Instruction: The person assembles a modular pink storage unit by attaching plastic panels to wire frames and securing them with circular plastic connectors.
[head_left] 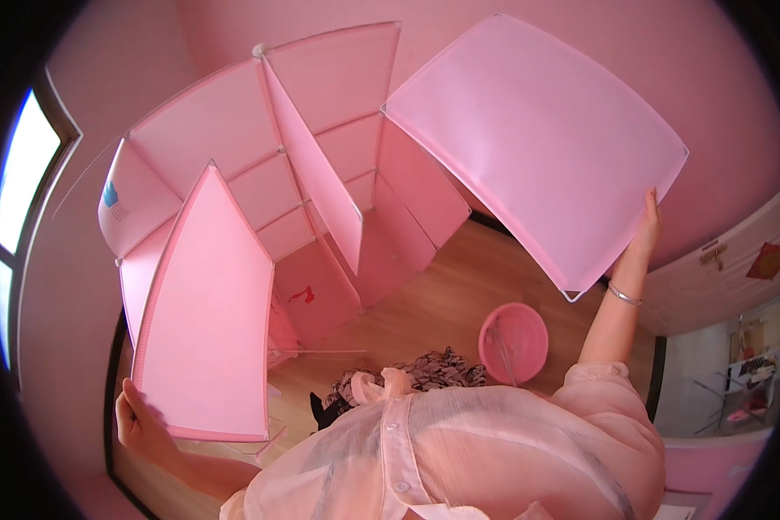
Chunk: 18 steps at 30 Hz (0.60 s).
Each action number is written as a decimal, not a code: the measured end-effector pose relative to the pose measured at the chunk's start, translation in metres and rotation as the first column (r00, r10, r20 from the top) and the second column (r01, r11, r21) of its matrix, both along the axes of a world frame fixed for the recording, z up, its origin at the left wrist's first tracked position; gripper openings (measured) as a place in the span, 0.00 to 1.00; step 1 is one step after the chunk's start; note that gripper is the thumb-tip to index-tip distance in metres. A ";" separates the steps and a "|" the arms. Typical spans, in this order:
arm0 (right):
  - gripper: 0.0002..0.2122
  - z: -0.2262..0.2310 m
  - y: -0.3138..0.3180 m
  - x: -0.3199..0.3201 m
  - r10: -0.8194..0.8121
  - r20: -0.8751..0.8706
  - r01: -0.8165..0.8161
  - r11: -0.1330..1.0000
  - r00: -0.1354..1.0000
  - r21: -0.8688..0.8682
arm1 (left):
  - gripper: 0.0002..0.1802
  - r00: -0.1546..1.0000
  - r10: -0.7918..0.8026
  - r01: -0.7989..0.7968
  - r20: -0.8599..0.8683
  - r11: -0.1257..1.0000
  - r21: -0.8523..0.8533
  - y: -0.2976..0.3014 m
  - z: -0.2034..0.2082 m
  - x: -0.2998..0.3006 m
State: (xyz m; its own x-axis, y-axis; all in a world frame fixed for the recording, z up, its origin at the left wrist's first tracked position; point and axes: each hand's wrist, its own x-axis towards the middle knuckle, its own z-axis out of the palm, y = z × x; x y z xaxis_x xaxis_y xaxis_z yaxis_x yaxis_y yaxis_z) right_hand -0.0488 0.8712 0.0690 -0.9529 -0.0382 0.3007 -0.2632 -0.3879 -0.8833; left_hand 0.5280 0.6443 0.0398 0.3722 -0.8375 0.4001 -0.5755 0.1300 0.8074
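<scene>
A pink cube wardrobe (206,132) made of thin panels with wire edges and joined at round connectors stands before me. At its lower left, my left hand (140,423) grips the outer edge of a tall pink panel (206,321), thumb on the near face. On the right, my right hand (646,224) closes around the edge of a large pink panel (537,139) held up and tilted; its fingers are mostly behind it. This panel's left corner meets the wardrobe's right side; I cannot tell whether either panel is attached. Between them another pink panel (316,165) stands out from the wardrobe.
A pink basin (513,343) with thin rods in it sits on the wooden floor (433,316). Dark patterned lacy cloth (446,371) lies close to me. A bright window (28,173) is at the left, and a white door (728,264) at the right.
</scene>
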 end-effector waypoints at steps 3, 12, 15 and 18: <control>0.18 -0.039 0.031 -0.004 -0.106 0.087 0.102 0.994 0.991 0.048 | 0.16 0.958 -0.176 0.192 0.225 0.980 -0.049 -0.015 -0.017 -0.020; 0.18 -0.159 0.154 -0.015 -0.500 0.202 0.417 0.841 0.842 0.344 | 0.15 0.561 -0.720 0.475 0.408 0.684 0.554 -0.069 -0.082 -0.128; 0.18 -0.199 0.184 0.013 -0.617 0.248 0.498 0.766 0.747 0.407 | 0.15 0.427 -0.845 0.494 0.321 0.515 0.701 -0.071 -0.123 -0.172; 0.19 -0.255 0.257 0.031 -0.795 0.213 0.438 0.511 0.567 0.739 | 0.11 0.217 -0.933 0.605 0.288 0.360 0.711 -0.060 -0.155 -0.231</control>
